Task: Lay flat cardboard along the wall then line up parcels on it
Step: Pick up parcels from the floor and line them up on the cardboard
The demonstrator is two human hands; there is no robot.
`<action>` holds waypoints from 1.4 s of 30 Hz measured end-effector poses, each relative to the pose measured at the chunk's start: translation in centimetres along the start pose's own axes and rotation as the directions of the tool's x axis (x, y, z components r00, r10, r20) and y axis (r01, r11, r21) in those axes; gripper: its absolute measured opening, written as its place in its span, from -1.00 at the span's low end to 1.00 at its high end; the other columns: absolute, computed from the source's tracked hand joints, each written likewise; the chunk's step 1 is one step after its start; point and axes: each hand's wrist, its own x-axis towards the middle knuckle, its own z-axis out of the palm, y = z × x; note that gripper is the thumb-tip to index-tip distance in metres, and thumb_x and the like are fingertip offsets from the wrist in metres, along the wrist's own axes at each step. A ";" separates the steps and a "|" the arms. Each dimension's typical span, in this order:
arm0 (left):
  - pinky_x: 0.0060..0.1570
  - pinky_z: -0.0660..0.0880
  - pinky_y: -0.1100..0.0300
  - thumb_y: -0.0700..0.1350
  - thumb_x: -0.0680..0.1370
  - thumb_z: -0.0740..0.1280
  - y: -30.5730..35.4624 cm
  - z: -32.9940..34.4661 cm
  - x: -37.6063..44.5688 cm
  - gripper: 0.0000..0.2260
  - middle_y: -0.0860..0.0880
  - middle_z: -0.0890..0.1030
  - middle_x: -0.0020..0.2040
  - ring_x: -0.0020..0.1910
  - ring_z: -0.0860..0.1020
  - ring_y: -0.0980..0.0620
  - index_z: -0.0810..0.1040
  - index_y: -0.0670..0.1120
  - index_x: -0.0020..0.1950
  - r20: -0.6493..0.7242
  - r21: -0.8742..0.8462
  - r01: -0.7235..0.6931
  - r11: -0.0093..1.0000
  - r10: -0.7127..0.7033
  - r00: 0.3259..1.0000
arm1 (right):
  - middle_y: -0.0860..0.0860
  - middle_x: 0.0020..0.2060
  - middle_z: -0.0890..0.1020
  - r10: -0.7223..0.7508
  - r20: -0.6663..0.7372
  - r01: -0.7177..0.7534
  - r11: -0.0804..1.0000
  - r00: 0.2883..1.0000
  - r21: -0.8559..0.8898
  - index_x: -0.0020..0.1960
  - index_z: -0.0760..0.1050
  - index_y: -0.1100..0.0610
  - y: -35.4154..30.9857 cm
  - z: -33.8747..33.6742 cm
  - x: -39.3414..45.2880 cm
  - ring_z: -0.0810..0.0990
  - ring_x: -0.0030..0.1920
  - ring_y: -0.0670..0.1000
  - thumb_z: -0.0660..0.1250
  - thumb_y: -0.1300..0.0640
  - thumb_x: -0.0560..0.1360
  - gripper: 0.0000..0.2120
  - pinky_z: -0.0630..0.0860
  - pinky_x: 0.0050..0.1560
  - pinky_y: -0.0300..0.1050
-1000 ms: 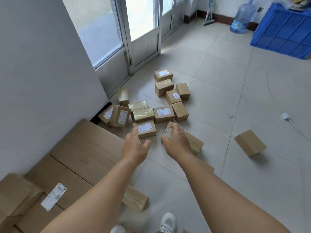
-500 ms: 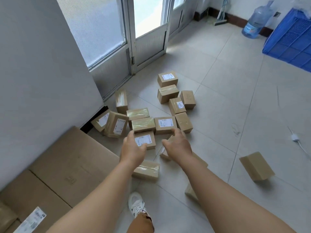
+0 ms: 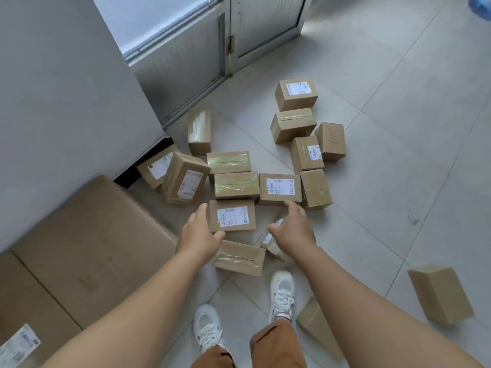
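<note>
Flat brown cardboard [image 3: 87,235] lies on the floor along the grey wall at the left. Several small brown parcels lie scattered on the tiles ahead. My left hand [image 3: 198,235] reaches with relaxed fingers to the left side of a labelled parcel [image 3: 232,215], its thumb at the parcel's near corner. My right hand [image 3: 292,231] hovers with spread fingers just right of that parcel, over a tilted labelled parcel [image 3: 271,241]. A taped parcel [image 3: 239,257] lies just below both hands. Neither hand holds anything.
A lone parcel [image 3: 439,294] lies at the right, another [image 3: 316,324] by my right shoe [image 3: 282,290]. My left shoe [image 3: 208,328] stands near the cardboard's edge. A glass door and frame [image 3: 225,46] rise behind the pile. The wall [image 3: 53,102] runs along the left.
I have stepped closer to the pile and the view tilts further down. Both hands moved forward to either side of the labelled parcel. My feet now show below.
</note>
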 end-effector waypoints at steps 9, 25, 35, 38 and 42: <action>0.48 0.08 0.08 -0.01 0.47 0.41 -5.4 10.2 8.4 -0.18 0.05 0.03 0.57 0.54 0.04 0.04 -0.03 0.03 0.57 0.199 0.365 -0.049 0.930 -0.027 0.980 | -0.05 0.53 0.12 -0.105 0.267 0.173 0.954 0.958 -0.245 0.57 0.01 0.05 4.3 7.2 12.8 0.24 0.46 0.07 0.37 0.11 0.48 -0.21 0.23 0.39 -0.06; 0.48 -0.09 -0.04 -0.30 0.61 0.04 -13.6 26.4 19.8 -0.41 0.02 -0.14 0.58 0.54 -0.22 -0.02 -0.11 0.03 0.57 0.336 0.553 -0.244 0.797 0.055 0.940 | 0.01 0.54 -0.01 -0.361 0.526 0.633 0.526 0.770 -0.567 0.55 -0.06 0.06 9.8 24.6 27.9 0.05 0.50 0.12 0.36 0.10 0.48 -0.19 0.19 0.40 0.00; 0.45 -0.10 -0.15 -0.28 0.44 0.19 -21.2 29.8 17.0 -0.49 -0.03 0.21 0.26 0.38 0.13 -0.10 0.22 0.09 0.33 0.198 0.588 -0.436 0.681 0.402 0.894 | 0.08 0.54 -0.25 -0.305 0.397 0.500 0.510 0.866 -0.700 0.56 -0.22 -0.05 12.1 28.5 29.9 -0.02 0.48 0.20 0.33 0.14 0.49 -0.11 0.32 0.32 0.02; 0.39 -0.03 -0.15 -0.30 0.41 0.11 -24.1 30.6 13.6 -0.60 -0.07 0.27 0.22 0.30 0.17 -0.11 0.31 0.03 0.19 0.176 0.584 -0.381 0.717 0.347 0.921 | 0.08 0.49 0.01 -0.299 0.389 0.491 0.507 0.871 -0.708 0.52 -0.05 0.03 11.9 28.7 29.7 0.13 0.38 0.22 0.40 0.06 0.44 -0.17 0.34 0.25 0.01; 0.42 -0.17 -0.05 -0.28 0.55 0.17 -26.2 30.9 11.4 -0.47 -0.02 0.07 0.45 0.46 -0.14 -0.06 0.17 0.14 0.43 0.214 0.568 -0.111 0.815 -0.016 0.977 | 0.09 0.37 0.20 -0.370 0.386 0.528 0.461 0.845 -0.713 0.40 0.16 0.12 11.4 28.8 29.9 0.20 0.33 0.21 0.40 -0.02 0.40 -0.32 0.28 0.31 -0.01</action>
